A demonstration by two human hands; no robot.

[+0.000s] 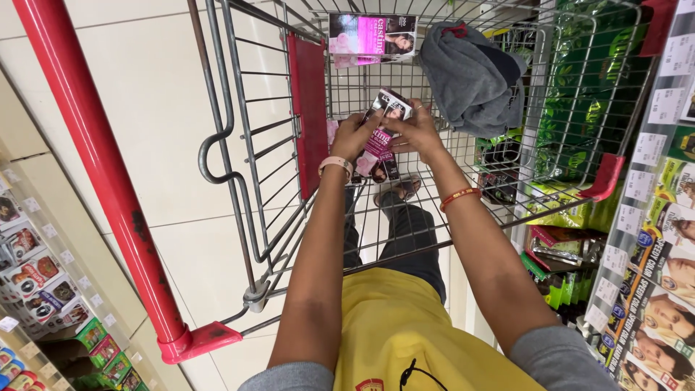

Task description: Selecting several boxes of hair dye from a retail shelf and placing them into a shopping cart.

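Note:
Both my hands reach down into a metal shopping cart [239, 145]. My left hand [355, 136] and my right hand [416, 130] together hold a small dark and pink hair-colour box [391, 106] over more boxes of the same kind [378, 156] stacked in the cart. A pale band sits on my left wrist and an orange bangle on my right wrist.
A larger pink and black box [372, 36] lies at the cart's far end beside a grey cloth [467, 76]. Green packets [590, 94] fill the cart's right side. The cart's red handle [101, 181] runs along the left. Shelves of boxed goods [662, 289] stand right, with more shelves lower left.

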